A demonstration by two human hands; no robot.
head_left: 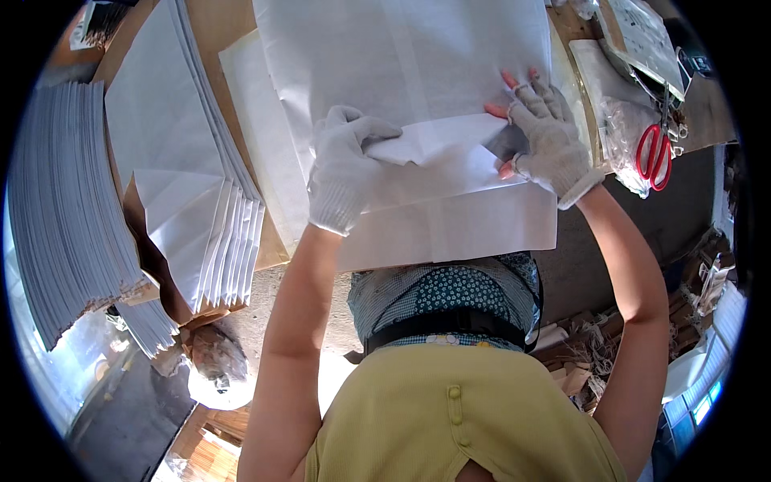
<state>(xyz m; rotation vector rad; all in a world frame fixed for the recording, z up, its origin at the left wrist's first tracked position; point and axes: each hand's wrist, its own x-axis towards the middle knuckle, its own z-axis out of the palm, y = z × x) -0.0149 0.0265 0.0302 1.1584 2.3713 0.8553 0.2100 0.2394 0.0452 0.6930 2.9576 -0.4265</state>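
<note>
- Wearing a yellow top (pixel 474 402), nearest of all, well below the fingers and between the forearms.
- Wearing also a patterned blue-green garment (pixel 462 293) with a dark belt, nearer to the fingers than the top.
- Resting the left hand (pixel 341 173), in a white glove, on white paper (pixel 401 64); cannot tell whether pinching it or only pressing.
- Spreading the right hand (pixel 554 140), in a glove with bare tips, on the same paper; open, with fingers (pixel 496 110) apart.
- Having a folded white flap (pixel 458 132) between the fingers of the 2 hands, beside a grey patch at the right thumb.
- Working on a brown bench (pixel 223 20), bare in part to the left of the left fingers.
- Having 2 stacks to the left of the left fingers: fanned white sheets (pixel 165 112) nearer, a dense pile (pixel 68 185) farther.
- Having red-handled scissors (pixel 654 157) and clear plastic (pixel 622 128) to the right of the right fingers.
</note>
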